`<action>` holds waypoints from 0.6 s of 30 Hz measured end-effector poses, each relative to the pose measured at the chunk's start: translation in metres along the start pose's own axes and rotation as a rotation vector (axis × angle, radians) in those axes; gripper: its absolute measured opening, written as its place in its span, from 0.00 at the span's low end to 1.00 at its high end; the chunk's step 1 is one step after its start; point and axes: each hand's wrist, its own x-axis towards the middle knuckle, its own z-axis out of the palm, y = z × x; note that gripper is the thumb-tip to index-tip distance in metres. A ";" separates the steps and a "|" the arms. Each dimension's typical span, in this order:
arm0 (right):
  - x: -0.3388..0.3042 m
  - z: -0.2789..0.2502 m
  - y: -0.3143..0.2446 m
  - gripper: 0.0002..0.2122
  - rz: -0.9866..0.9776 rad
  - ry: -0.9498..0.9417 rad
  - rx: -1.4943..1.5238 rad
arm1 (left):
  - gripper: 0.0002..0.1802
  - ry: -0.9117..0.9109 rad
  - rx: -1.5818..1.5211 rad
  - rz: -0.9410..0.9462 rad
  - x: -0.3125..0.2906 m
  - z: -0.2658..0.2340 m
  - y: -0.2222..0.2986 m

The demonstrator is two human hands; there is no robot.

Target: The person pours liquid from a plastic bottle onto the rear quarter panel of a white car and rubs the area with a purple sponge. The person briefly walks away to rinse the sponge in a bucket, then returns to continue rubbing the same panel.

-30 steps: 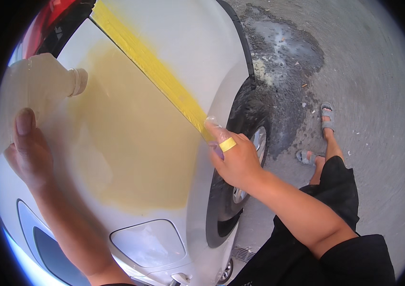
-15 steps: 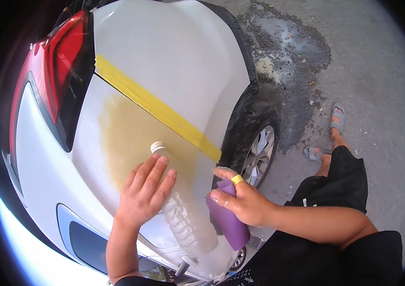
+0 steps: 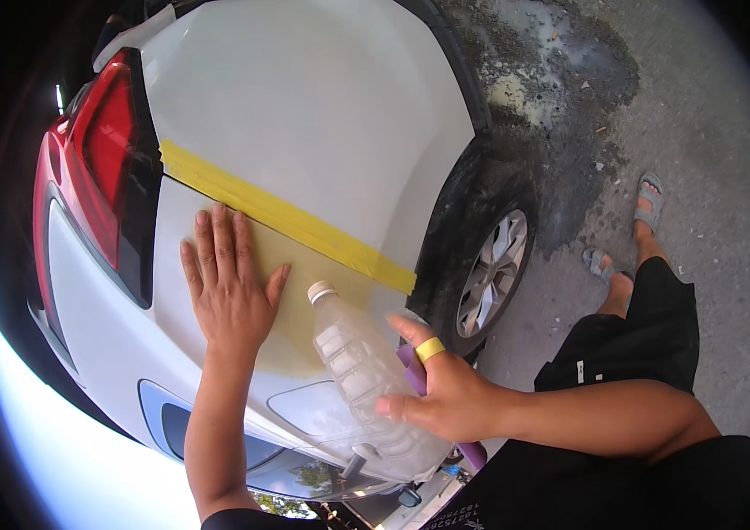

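Observation:
My left hand (image 3: 232, 300) lies flat, fingers spread, on the tan filler patch (image 3: 300, 265) of the white car's rear side panel. Its fingertips are just below a yellow masking tape strip (image 3: 295, 221). In my right hand (image 3: 450, 389) is a clear plastic bottle (image 3: 344, 340) with a white cap, tilted up toward the patch. The thumb lies over the bottle. A purple sheet (image 3: 414, 369), seemingly sandpaper, is also in this hand, mostly hidden behind the palm. Yellow tape wraps one finger of it.
A red tail light (image 3: 108, 132) borders the panel at the left. The black wheel arch and rear wheel (image 3: 494, 274) are to the right. Wet, stained ground (image 3: 560, 79) lies beyond, and my sandalled feet (image 3: 648, 199) stand at the right.
My left hand has left the bottle, moved up and left, and flattened on the panel. The bottle is now with my right hand, together with the purple sheet.

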 end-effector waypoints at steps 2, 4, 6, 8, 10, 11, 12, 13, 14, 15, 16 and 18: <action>-0.001 -0.004 -0.005 0.45 -0.025 -0.028 0.062 | 0.46 0.016 0.039 -0.084 0.003 0.010 0.013; -0.003 -0.005 -0.005 0.45 -0.076 -0.032 0.108 | 0.49 0.013 0.025 -0.138 0.004 0.016 0.030; -0.004 -0.007 -0.006 0.44 -0.048 -0.048 0.114 | 0.49 -0.030 -0.020 -0.098 -0.001 0.024 0.052; -0.006 -0.008 -0.002 0.43 -0.030 -0.053 0.135 | 0.48 -0.051 -0.134 -0.076 -0.015 0.029 0.073; -0.007 -0.009 0.011 0.42 -0.023 -0.042 0.178 | 0.48 -0.103 -0.128 -0.029 -0.032 0.037 0.095; -0.010 -0.010 0.013 0.42 0.004 -0.041 0.153 | 0.48 -0.130 -0.125 -0.006 -0.041 0.041 0.105; -0.011 -0.012 0.016 0.42 0.031 -0.036 0.125 | 0.47 -0.181 -0.070 0.024 -0.049 0.046 0.115; -0.013 -0.014 0.018 0.42 0.054 -0.026 0.100 | 0.47 -0.226 -0.015 0.060 -0.054 0.050 0.125; -0.015 -0.016 0.019 0.42 0.081 -0.029 0.094 | 0.46 -0.271 0.041 0.095 -0.058 0.054 0.131; -0.016 -0.017 0.022 0.42 0.077 -0.031 0.083 | 0.45 -0.261 0.096 0.153 -0.062 0.053 0.133; -0.017 -0.018 0.026 0.42 0.072 -0.034 0.072 | 0.44 -0.250 0.151 0.211 -0.065 0.053 0.134; -0.017 -0.016 0.032 0.42 0.059 -0.027 0.065 | 0.42 -0.217 0.184 0.304 -0.075 0.060 0.131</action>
